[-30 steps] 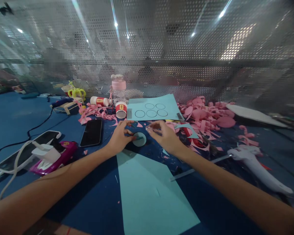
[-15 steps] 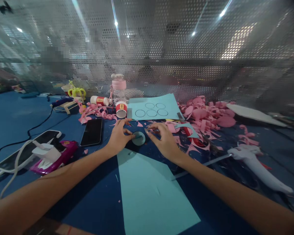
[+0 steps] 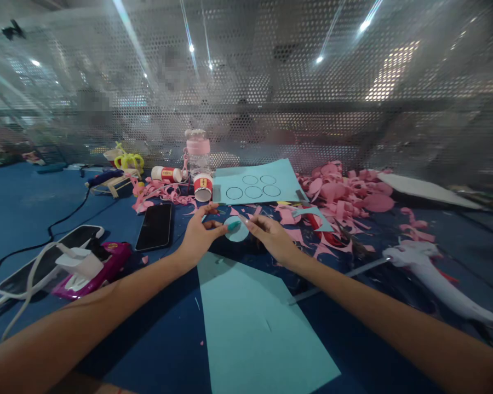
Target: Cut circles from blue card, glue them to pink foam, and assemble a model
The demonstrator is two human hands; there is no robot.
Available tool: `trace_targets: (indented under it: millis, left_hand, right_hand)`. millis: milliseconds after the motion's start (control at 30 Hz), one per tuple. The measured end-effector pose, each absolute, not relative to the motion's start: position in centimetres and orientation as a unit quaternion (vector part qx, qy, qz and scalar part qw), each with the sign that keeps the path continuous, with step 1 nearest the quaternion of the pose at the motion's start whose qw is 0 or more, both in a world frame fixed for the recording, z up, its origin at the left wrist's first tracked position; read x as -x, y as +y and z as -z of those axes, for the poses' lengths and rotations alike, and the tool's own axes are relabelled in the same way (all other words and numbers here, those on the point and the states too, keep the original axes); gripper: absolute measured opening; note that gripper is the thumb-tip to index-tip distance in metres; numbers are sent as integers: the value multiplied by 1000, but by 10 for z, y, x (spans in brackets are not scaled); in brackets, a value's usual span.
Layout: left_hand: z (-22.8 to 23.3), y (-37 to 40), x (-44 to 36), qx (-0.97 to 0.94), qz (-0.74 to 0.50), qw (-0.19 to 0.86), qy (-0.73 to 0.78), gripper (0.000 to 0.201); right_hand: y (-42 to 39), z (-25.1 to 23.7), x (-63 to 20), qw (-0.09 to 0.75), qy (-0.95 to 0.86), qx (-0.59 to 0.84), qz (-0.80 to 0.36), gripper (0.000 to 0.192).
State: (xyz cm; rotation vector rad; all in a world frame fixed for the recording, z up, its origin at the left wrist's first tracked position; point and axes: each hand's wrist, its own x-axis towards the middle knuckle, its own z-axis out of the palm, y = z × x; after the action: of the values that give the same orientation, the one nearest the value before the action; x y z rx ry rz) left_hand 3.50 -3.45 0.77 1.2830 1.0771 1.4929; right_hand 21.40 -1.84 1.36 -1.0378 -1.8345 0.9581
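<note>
Light-blue paper disc is held between both hands, just above the blue table, beyond the far tip of a large light-blue sheet. Disc's left edge is pinched by the left hand, thumb and forefinger closed on it. Its right edge is met by the right hand, fingers extended toward it; whether a firm grip is made there cannot be told. A thin stick-like item is seen at the right fingertips, too small to identify.

Second light-blue sheet with five drawn circles is laid further back. A red-and-white glue stick is stood at its left edge, another is lying on its side behind it, a pink-lidded clear bottle beside them. Black phone is lying face up left of the left hand. Pink paper scraps are piled to the right; white glue gun lies near the right forearm. Perforated metal screen closes off the back.
</note>
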Motion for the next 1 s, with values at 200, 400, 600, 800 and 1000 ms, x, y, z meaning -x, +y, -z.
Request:
trace_targets:
  millis: [200,400,600,800,1000]
  left_hand:
    - [-7,-37,-36,-520,-599,440,422,60]
    - [-6,-35,-32,-509,-612,409,446,56]
    - [-2,-25,-26,-435,-659,373,487,51]
    - [-2,-26,-28,-436,-657,407,460,55]
    - [-5,-30,-32,-452,-640,459,420,60]
  right_hand:
    - [-22,-20,-210,359,-697,371,-497,38]
    - [-19,-20,-213,351,-712,358,-491,32]
    - [-15,-44,-224,436,-691,348,-460,27]
    - [-6,-68,-236,519,-711,335,-336,39]
    - [-9,-64,-238,441,-719,438,-311,34]
